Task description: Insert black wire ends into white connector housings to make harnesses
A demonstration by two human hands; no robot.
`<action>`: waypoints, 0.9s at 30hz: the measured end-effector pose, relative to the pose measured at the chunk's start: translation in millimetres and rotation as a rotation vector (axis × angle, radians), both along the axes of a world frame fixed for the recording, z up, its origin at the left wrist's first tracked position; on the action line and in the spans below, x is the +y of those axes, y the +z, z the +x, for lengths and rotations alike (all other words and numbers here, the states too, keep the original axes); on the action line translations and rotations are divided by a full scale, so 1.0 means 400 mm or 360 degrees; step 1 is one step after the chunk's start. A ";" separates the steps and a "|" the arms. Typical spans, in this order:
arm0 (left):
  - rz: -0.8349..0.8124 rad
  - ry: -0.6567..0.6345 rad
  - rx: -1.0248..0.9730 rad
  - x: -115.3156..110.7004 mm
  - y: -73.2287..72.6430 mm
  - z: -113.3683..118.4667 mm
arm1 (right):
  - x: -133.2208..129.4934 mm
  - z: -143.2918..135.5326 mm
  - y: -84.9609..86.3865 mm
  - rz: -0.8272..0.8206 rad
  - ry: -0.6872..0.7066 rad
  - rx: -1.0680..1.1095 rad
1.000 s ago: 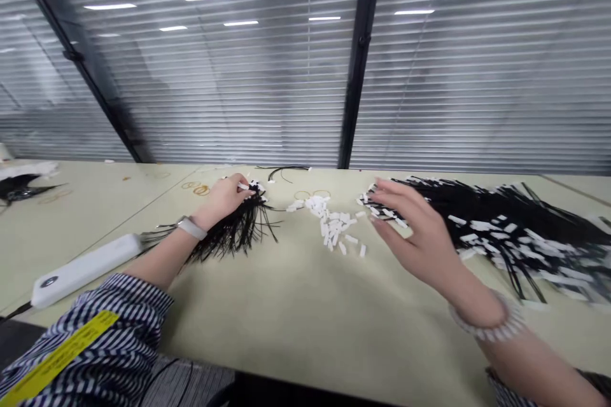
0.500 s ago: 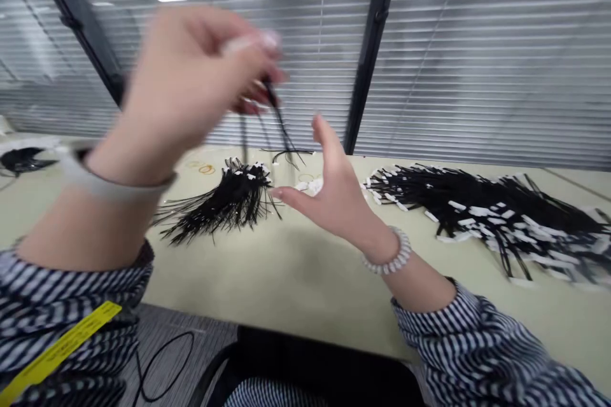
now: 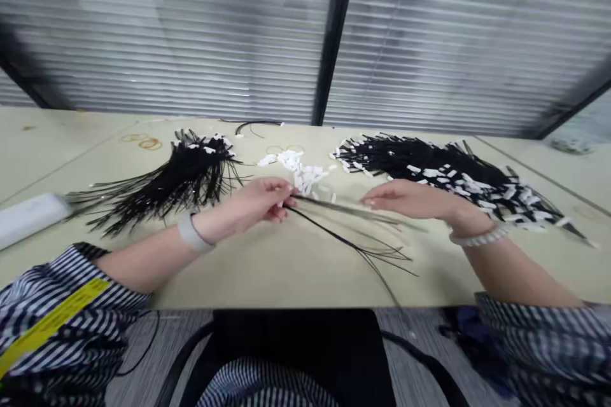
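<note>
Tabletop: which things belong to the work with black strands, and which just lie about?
Likely in use:
held strands
left hand
right hand
left black pile
right black pile
white pieces

Apparently lying about:
white oblong device
yellowish rings

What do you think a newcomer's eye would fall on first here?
Probably the two black heaps, one on the table's left and a larger one on its right, both flecked with white. Next might come the white pieces between them, and the thin black strands fanning out from the left hand in the middle.
</note>
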State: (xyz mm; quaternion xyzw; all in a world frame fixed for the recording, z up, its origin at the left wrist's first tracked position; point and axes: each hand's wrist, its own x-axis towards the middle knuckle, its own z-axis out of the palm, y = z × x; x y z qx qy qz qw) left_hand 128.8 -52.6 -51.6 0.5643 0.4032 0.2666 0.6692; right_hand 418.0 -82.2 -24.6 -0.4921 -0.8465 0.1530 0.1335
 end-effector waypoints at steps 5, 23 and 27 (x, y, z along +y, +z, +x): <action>-0.0360 -0.0098 -0.0146 -0.013 -0.092 0.035 | 0.069 -0.048 -0.095 0.0133 -0.0080 -0.0044; 0.0054 0.0228 -0.0143 -0.051 -0.120 0.038 | 0.177 -0.221 0.005 -0.0111 0.0383 0.0733; 0.0055 0.0211 -0.0212 -0.046 -0.122 0.044 | 0.166 -0.254 -0.021 -0.0296 0.0387 0.0626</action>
